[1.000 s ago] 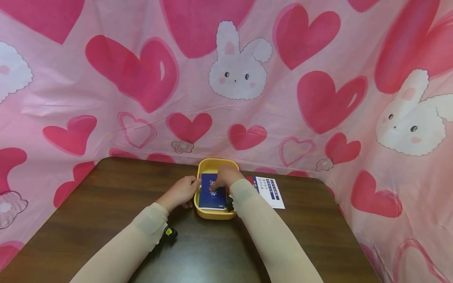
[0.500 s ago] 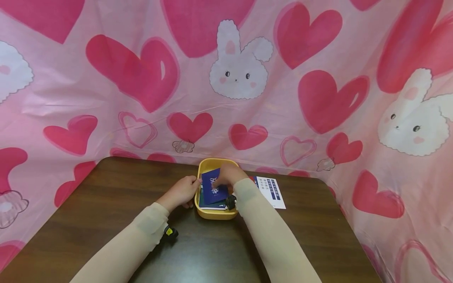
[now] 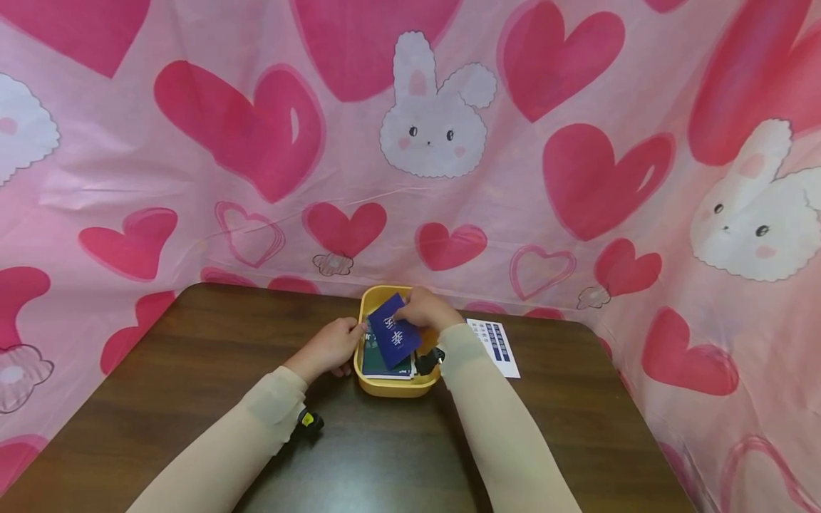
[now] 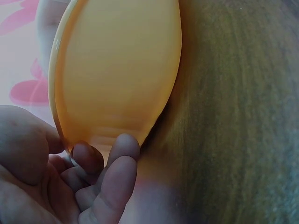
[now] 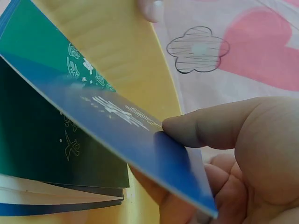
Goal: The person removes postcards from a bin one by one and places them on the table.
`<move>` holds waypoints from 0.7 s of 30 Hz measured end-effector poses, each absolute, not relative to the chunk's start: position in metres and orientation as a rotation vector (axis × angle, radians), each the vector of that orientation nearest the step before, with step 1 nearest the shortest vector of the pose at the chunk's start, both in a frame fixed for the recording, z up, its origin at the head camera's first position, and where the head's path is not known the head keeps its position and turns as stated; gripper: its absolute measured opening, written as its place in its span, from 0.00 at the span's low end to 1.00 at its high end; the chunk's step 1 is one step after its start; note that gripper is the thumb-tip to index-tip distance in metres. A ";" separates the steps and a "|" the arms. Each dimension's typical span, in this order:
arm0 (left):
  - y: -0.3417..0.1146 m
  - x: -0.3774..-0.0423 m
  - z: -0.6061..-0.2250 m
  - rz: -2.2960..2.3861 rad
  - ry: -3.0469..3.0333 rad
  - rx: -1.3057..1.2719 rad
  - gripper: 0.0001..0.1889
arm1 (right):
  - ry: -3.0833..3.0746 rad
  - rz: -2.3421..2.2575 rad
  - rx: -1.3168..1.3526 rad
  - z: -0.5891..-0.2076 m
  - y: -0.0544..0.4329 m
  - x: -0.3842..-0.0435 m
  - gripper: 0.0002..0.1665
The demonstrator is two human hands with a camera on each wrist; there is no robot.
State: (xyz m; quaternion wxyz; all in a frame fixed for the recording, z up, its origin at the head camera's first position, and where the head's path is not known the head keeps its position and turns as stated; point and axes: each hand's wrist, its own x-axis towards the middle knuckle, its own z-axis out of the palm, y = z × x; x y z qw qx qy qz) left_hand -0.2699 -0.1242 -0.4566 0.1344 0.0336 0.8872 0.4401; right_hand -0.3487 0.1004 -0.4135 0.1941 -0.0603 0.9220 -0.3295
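Observation:
Over a yellow plastic tray [image 3: 396, 390], my right hand [image 3: 431, 311] pinches a blue card [image 3: 399, 345] with white characters. The thumb [image 5: 201, 126] lies on its printed face and the other fingers are underneath. The blue card is tilted above a green card [image 5: 42, 140], which tops a stack inside the tray. My left hand [image 3: 328, 348] holds the tray's left rim. In the left wrist view its fingertips [image 4: 122, 148] are against the outer yellow wall [image 4: 119, 70]. My right hand hides part of the tray's far right side.
A white printed sheet [image 3: 497, 348] lies on the brown wooden table [image 3: 256, 313], right of the tray and partly behind the right arm. A pink curtain [image 3: 346, 157] with hearts and rabbits hangs close behind the tray. A black wrist camera [image 3: 428, 361] overlaps the tray's right edge.
My right hand has lifted the blue card off the stack and moved slightly right, turning and tilting it. The green card beneath now shows. My left hand stays at the tray's rim.

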 end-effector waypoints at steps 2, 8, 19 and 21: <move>-0.124 -0.270 -0.456 1.272 2.574 0.095 0.22 | 2.583 -0.954 -0.169 -0.412 0.102 -0.347 0.14; -0.124 -0.269 -0.456 1.277 2.574 0.092 0.21 | 2.584 -1.044 -0.200 -0.408 0.110 -0.345 0.18; -0.125 -0.270 -0.460 1.290 2.571 0.117 0.21 | 2.396 -1.503 -0.111 -0.412 0.155 -0.343 0.26; -0.125 -0.270 -0.461 1.288 2.570 0.123 0.21 | 2.404 -1.543 -0.086 -0.413 0.165 -0.341 0.27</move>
